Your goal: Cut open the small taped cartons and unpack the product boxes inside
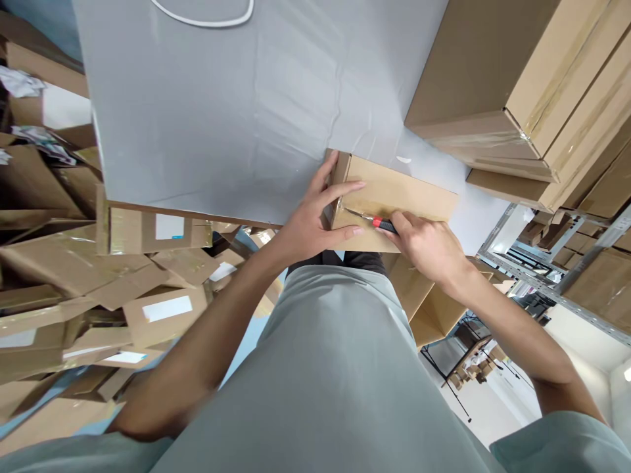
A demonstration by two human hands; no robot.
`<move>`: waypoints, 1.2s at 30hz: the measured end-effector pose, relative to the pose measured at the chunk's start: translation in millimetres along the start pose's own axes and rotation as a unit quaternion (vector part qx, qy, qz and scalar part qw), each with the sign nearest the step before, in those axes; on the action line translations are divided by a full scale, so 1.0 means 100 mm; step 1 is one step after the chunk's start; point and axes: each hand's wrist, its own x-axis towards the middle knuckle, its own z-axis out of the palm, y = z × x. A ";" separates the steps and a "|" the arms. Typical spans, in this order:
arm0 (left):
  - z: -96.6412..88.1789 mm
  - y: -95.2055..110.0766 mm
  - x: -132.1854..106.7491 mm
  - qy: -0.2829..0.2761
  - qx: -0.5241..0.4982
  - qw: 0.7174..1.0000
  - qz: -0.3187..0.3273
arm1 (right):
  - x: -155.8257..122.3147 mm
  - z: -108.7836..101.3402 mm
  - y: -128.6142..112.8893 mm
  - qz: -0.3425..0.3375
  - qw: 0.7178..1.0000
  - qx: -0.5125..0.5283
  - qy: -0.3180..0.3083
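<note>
A small cardboard box [401, 187] lies at the near edge of the grey table, with a strip of clear tape along its top. My left hand [320, 213] grips its left end, fingers spread over the end and top, thumb on the near part of the top. In my right hand [426, 243] is a red and black utility knife [382, 224], fingers wrapped round its handle. The blade points left and its tip meets the tape near the box's left edge. My right hand partly covers the box's near right part.
Large taped cardboard boxes [493, 85] stand on the right of the grey table [197, 118]. A white cable [207, 24] lies at the far side. Many flattened and opened cartons [73, 263] are heaped at the left. Metal shelving [522, 256] holds boxes at the right.
</note>
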 end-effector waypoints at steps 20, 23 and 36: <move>-0.01 -0.05 -0.01 -0.002 -0.026 0.999 0.035 | -0.01 -0.27 -0.15 -0.020 0.999 0.029 0.023; -0.01 -0.06 -0.01 -0.004 -0.023 0.999 0.036 | -0.02 -0.27 -0.23 -0.003 0.999 0.027 0.034; -0.07 -0.03 -0.01 0.007 0.047 0.999 0.002 | -0.24 -0.40 0.03 0.125 0.967 -0.147 -0.166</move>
